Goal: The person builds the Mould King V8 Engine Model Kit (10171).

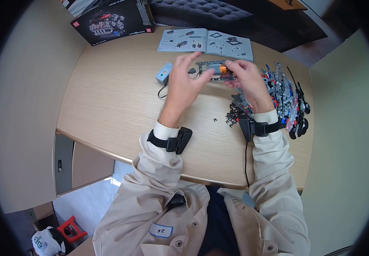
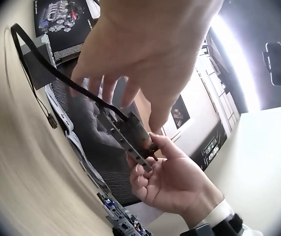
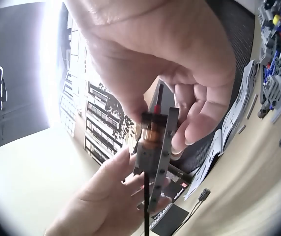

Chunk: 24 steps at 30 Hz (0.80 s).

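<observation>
1. Beige LS jacket (image 1: 150, 217) worn open at ctr; sleeves (image 1: 274, 160) creased, cuffs (image 1: 166, 131) paler.
2. Front fitted w/ round buttons (image 1: 178, 243).
3. White blue-edged patch (image 1: 161, 230) placed on L chest, marked in dk ink.
4. Dk navy top (image 1: 222, 222) layered under.
5. Each wrist ringed by blk strap (image 1: 163, 141) w/ boxy blk cam (image 1: 184, 141).
6. Thin blk cable (image 1: 246, 162) run from R cam.

The table (image 1: 116, 102) bears 1 booklet (image 1: 183, 40), 1 carton (image 1: 116, 23) and loose parts (image 1: 281, 96).

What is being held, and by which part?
The right hand grips the motor and its frame at the orange end; the left hand is open beside them.
</observation>
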Available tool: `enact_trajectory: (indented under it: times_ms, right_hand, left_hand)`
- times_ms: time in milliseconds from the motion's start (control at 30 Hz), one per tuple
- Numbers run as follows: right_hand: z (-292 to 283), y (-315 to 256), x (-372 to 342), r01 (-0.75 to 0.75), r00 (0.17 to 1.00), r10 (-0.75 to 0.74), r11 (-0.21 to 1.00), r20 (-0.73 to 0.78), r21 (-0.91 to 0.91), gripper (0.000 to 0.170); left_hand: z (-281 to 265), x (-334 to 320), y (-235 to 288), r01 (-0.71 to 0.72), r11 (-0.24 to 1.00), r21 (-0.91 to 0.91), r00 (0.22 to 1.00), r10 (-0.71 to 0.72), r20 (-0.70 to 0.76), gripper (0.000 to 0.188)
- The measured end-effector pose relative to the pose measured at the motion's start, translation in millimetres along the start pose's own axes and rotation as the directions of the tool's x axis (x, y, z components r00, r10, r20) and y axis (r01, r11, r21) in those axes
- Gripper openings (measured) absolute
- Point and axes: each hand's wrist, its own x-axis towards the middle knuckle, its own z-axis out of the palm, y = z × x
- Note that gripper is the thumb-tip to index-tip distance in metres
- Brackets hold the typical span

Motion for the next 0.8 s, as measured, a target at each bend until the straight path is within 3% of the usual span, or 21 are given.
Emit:
enact_trajectory:
  times_ms: [33,100,133,200,233,300,467,533,667,767,800]
  right_hand:
    - [0,0,1,0.003,1.000,-0.003,1.000,-0.001,-0.003,0.039]
    - [1,2,1,-0.003,1.000,0.005,0.993,-0.016,0.114,0.036]
    - [2,3,1,-0.002,1.000,0.004,0.994,-0.016,0.112,0.036]
    - [4,4,2,-0.024,1.000,0.026,0.976,-0.009,0.216,0.037]
    - [5,7,3,-0.023,1.000,0.025,0.976,-0.008,0.215,0.037]
    - [10,10,4,-0.003,0.998,-0.012,0.968,0.059,0.253,0.041]
    - [27,10,-4,-0.026,0.994,0.008,0.986,0.108,0.163,0.042]
    - [30,12,-5,-0.071,0.981,0.045,0.989,0.187,0.131,0.041]
    - [30,6,-11,-0.047,0.968,0.052,0.999,0.245,-0.024,0.044]
    - [16,-4,-12,-0.054,0.959,0.094,0.987,0.268,-0.150,0.056]
    - [11,-5,-10,-0.076,0.979,0.097,0.990,0.177,-0.120,0.064]
  left_hand:
    - [-2,1,2,-0.002,1.000,-0.002,1.000,0.002,-0.003,0.055]
    - [-7,1,5,0.324,0.918,-0.228,0.945,-0.307,0.110,0.047]
    - [-9,2,3,0.324,0.918,-0.230,0.946,-0.306,0.108,0.047]
    - [-12,3,-2,0.537,0.835,-0.121,0.766,-0.422,0.485,0.045]
    - [-11,2,-1,0.537,0.835,-0.123,0.767,-0.423,0.483,0.045]
    - [-5,-2,3,0.692,0.711,-0.123,0.617,-0.495,0.611,0.050]
    - [2,-2,-6,0.755,0.577,-0.312,0.630,-0.503,0.592,0.049]
    - [3,-4,-4,0.706,0.449,-0.547,0.708,-0.439,0.553,0.043]
    - [-3,-2,-1,0.705,0.435,-0.560,0.709,-0.459,0.536,0.036]
    - [-11,2,-2,0.742,0.381,-0.552,0.671,-0.406,0.621,0.038]
    - [-13,3,-2,0.749,0.430,-0.503,0.657,-0.390,0.645,0.039]
